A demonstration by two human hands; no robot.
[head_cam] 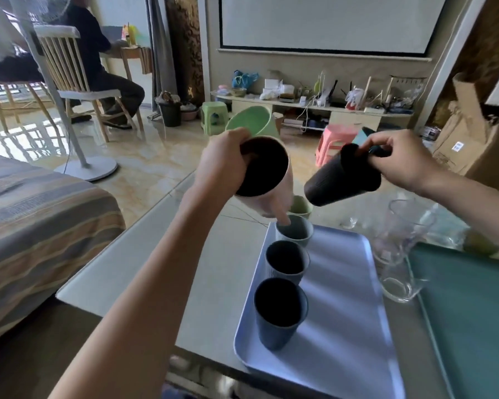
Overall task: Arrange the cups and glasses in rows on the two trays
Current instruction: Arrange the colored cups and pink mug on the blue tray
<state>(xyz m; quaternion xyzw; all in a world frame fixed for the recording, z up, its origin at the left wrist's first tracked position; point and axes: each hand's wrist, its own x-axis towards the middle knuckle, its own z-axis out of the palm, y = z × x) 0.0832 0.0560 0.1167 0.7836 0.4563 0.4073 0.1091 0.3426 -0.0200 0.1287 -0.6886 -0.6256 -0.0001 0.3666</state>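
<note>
Pink cup (267, 180) and green cup (252, 120) gripped in the left hand (228, 165), black cup (340, 181) pinched by the right hand (398, 162) fingers, hung mid-frame above the lilac tray (352, 298), likely to extend its row of three cups

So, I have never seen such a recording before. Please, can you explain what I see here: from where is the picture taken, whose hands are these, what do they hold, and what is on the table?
There is no machine here. A person wears one camera on the head, looking forward and down, so you see that person's own arms.

The left hand holds a pale pink cup and a green cup. The right hand holds a black cup, and something teal shows behind its fingers.

On the table lies a lilac tray with three cups in a row. Beside it stand clear glasses and a dark green tray.
</note>
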